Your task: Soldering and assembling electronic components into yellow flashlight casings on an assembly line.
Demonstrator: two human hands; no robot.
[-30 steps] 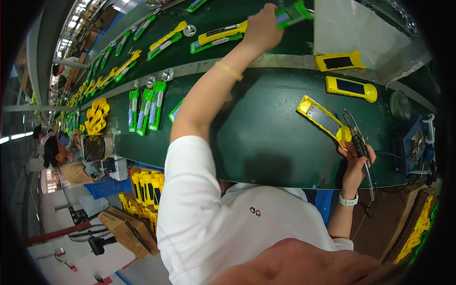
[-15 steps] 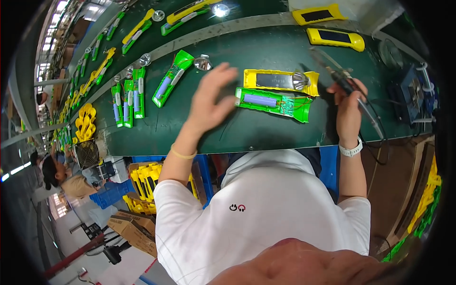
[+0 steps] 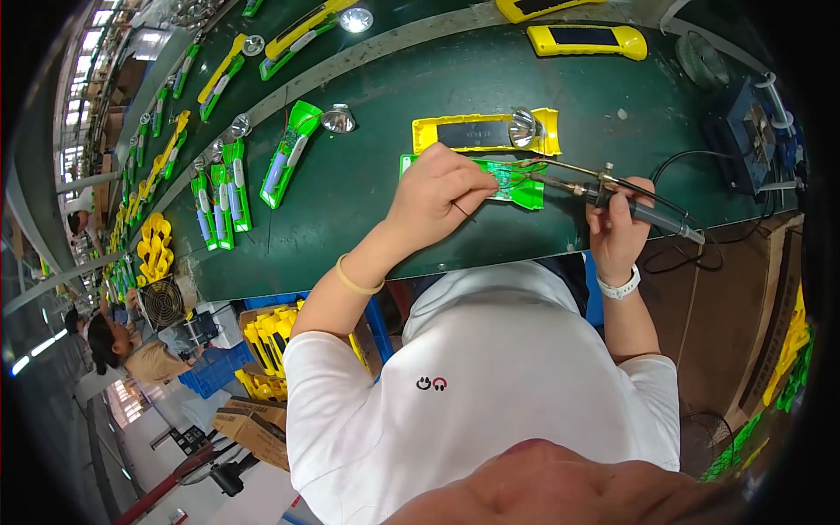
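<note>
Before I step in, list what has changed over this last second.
The left hand brought a green flashlight shell nearer and laid it down. The right hand released the yellow flashlight shell, now lying farther left, and swung the soldering iron leftward over the green one. The blue soldering station stayed put.

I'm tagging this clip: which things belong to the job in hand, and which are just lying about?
Apparently in the job:
soldering iron, in the right hand
green half-shell, at the left hand
yellow half-shell beside it, with reflector

Apparently lying about:
yellow casing behind
separate green piece, left
yellow parts pile, far left
</note>
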